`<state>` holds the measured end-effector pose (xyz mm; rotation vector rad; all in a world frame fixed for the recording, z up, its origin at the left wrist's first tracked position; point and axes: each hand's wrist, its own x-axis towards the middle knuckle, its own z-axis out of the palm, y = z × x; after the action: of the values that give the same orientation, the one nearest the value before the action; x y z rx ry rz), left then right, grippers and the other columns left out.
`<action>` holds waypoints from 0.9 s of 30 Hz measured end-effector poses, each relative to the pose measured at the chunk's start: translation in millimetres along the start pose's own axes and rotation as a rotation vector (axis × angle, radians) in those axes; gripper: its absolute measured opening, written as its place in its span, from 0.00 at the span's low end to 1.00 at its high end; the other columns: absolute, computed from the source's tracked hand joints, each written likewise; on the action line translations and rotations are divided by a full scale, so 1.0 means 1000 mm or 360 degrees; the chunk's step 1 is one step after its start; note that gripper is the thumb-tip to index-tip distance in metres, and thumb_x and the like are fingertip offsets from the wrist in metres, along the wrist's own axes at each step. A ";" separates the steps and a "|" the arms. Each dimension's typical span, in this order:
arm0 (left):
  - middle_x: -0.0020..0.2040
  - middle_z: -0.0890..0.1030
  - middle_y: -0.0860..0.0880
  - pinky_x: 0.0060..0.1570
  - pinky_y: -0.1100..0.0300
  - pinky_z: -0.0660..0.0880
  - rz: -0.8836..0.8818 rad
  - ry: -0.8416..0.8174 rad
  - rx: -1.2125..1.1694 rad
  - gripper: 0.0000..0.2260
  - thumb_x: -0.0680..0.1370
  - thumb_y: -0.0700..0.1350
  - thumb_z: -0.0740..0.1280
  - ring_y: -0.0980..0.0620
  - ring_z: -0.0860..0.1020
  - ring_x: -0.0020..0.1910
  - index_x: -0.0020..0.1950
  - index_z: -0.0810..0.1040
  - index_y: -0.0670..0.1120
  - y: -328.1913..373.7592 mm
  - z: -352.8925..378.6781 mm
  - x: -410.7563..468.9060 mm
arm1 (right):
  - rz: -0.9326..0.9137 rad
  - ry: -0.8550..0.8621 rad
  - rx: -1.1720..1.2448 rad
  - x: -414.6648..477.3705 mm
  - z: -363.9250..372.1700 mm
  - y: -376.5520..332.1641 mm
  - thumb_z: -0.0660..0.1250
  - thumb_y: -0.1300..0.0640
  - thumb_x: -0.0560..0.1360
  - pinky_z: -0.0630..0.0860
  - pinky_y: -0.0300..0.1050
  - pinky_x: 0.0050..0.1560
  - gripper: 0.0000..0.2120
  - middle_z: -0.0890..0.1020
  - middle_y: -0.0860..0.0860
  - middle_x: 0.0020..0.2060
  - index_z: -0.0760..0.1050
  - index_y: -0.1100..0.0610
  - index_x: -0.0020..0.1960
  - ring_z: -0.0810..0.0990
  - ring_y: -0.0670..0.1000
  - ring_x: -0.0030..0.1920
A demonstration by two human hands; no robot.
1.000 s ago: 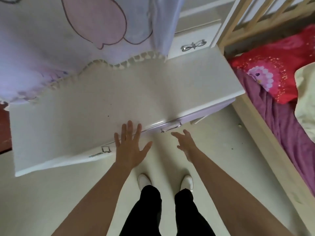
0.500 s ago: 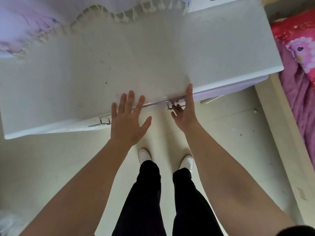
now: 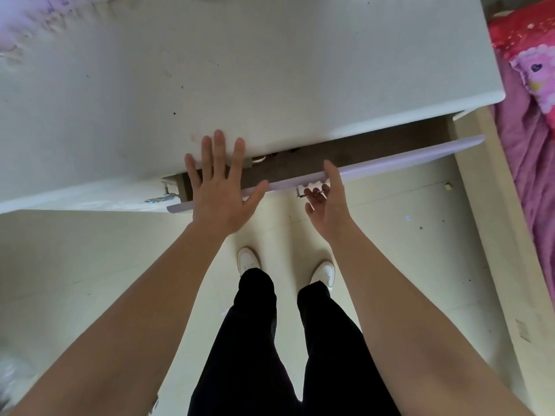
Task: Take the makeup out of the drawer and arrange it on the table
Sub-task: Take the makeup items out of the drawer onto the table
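The white table (image 3: 270,70) fills the upper half of the view. Its lilac-fronted drawer (image 3: 405,154) stands pulled out a hand's width, showing a strip of brown bottom. My right hand (image 3: 326,202) grips the drawer's metal handle (image 3: 309,192), fingers curled under it and thumb up on the front's top edge. My left hand (image 3: 219,187) lies flat with spread fingers over the table's front edge, covering the drawer's left part. A small white round thing (image 3: 259,159) and something dark (image 3: 295,150) show at the drawer's back; no makeup can be told apart.
A second metal handle (image 3: 162,197) sits on the table front to the left. A bed with red and pink bedding (image 3: 531,94) and a pale wooden frame (image 3: 492,235) stands close on the right. My legs and white shoes (image 3: 247,259) are on the light floor.
The drawer was shut and has slid out towards me under my right hand's pull. My left hand stays flat on the table edge. The view has come closer to the table.
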<state>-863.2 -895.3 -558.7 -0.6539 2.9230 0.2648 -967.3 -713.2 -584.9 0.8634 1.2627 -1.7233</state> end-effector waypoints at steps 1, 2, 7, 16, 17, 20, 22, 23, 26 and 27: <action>0.81 0.40 0.41 0.75 0.37 0.41 -0.0012 0.0014 -0.0017 0.37 0.79 0.68 0.50 0.40 0.39 0.79 0.81 0.42 0.51 0.004 0.002 -0.003 | 0.0015 0.0019 0.0018 -0.002 -0.001 -0.002 0.72 0.42 0.68 0.69 0.43 0.46 0.22 0.74 0.49 0.40 0.70 0.55 0.52 0.75 0.48 0.41; 0.81 0.41 0.39 0.75 0.37 0.43 -0.0002 0.0036 -0.0010 0.37 0.79 0.68 0.51 0.39 0.40 0.79 0.81 0.45 0.49 0.007 0.005 -0.009 | 0.0032 0.0039 0.0031 -0.004 -0.002 -0.005 0.70 0.46 0.70 0.69 0.43 0.43 0.17 0.73 0.50 0.37 0.69 0.56 0.49 0.75 0.49 0.39; 0.65 0.75 0.39 0.59 0.45 0.70 0.0162 -0.0129 0.0153 0.18 0.80 0.54 0.58 0.38 0.74 0.62 0.64 0.72 0.45 0.018 0.026 -0.055 | 0.0082 0.0135 0.0028 -0.017 -0.012 0.003 0.66 0.49 0.75 0.71 0.44 0.44 0.12 0.71 0.51 0.40 0.68 0.56 0.46 0.73 0.50 0.42; 0.40 0.79 0.47 0.32 0.54 0.70 0.0203 -0.0050 0.0132 0.04 0.78 0.45 0.69 0.44 0.75 0.32 0.49 0.76 0.45 0.030 0.040 -0.102 | 0.0054 0.0219 -0.0065 -0.042 -0.048 0.031 0.63 0.50 0.68 0.69 0.43 0.39 0.10 0.71 0.48 0.33 0.65 0.54 0.39 0.72 0.49 0.34; 0.38 0.78 0.48 0.31 0.55 0.69 0.0208 -0.0072 0.0142 0.04 0.77 0.43 0.69 0.45 0.74 0.30 0.49 0.76 0.45 0.032 0.040 -0.106 | 0.0048 0.0214 -0.0070 -0.044 -0.052 0.034 0.63 0.49 0.67 0.69 0.43 0.39 0.10 0.71 0.48 0.32 0.64 0.54 0.38 0.72 0.49 0.33; 0.35 0.75 0.50 0.27 0.59 0.62 0.0248 -0.0217 0.0190 0.08 0.72 0.40 0.73 0.47 0.72 0.28 0.47 0.77 0.47 0.035 0.045 -0.117 | 0.0070 0.0202 -0.0122 -0.044 -0.064 0.046 0.62 0.50 0.65 0.68 0.45 0.44 0.10 0.68 0.49 0.32 0.62 0.53 0.36 0.72 0.52 0.37; 0.35 0.76 0.51 0.25 0.60 0.58 0.0262 -0.0320 0.0204 0.11 0.69 0.40 0.75 0.48 0.72 0.28 0.48 0.78 0.48 0.036 0.049 -0.119 | 0.0085 0.0254 -0.0144 -0.043 -0.069 0.048 0.61 0.53 0.65 0.69 0.47 0.47 0.09 0.66 0.50 0.33 0.60 0.53 0.35 0.71 0.55 0.41; 0.36 0.76 0.51 0.25 0.60 0.57 0.0259 -0.0349 0.0217 0.12 0.68 0.40 0.75 0.49 0.72 0.28 0.48 0.78 0.48 0.038 0.050 -0.120 | 0.0083 0.0286 -0.0159 -0.042 -0.069 0.047 0.60 0.54 0.66 0.70 0.47 0.47 0.09 0.66 0.51 0.32 0.59 0.53 0.34 0.70 0.54 0.40; 0.37 0.77 0.50 0.25 0.61 0.59 0.0257 -0.0351 0.0214 0.12 0.68 0.40 0.75 0.48 0.74 0.30 0.49 0.79 0.48 0.039 0.053 -0.116 | 0.0078 0.0295 -0.0127 -0.037 -0.071 0.046 0.59 0.57 0.68 0.71 0.46 0.46 0.09 0.64 0.51 0.32 0.59 0.53 0.34 0.69 0.52 0.36; 0.38 0.77 0.50 0.24 0.61 0.60 0.0259 -0.0346 0.0196 0.11 0.69 0.40 0.74 0.47 0.75 0.31 0.49 0.79 0.48 0.038 0.053 -0.117 | 0.0088 0.0278 -0.0131 -0.037 -0.071 0.046 0.59 0.56 0.68 0.72 0.46 0.46 0.09 0.65 0.51 0.32 0.59 0.53 0.34 0.69 0.52 0.36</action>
<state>-769.9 -803.1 -585.3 -0.3463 2.7577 0.1595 -905.3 -644.5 -590.2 1.0079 1.4012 -1.5681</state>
